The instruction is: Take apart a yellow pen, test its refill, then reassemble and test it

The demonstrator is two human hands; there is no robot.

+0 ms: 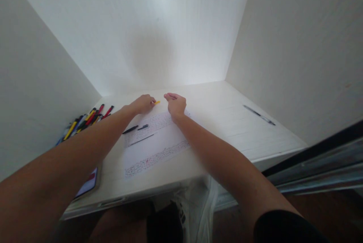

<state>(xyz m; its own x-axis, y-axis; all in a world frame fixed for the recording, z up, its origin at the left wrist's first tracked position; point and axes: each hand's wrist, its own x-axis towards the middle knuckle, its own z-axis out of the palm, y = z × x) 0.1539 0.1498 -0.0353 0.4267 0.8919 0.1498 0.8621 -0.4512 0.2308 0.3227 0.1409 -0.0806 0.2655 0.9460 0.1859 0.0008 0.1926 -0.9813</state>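
Desk (217,112), open rightward; left hand (143,103) around yellow stick (157,102), right hand (176,105) curled, contents unclear.

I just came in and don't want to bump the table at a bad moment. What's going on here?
A person is working with both hands over a white table. The left hand holds a small yellow piece; the right hand is close by, fingers curled, and whether it holds anything is unclear. Nearer the person, pen parts lie on written-on paper. Pens and markers are heaped to the left, and one pen lies off to the right.
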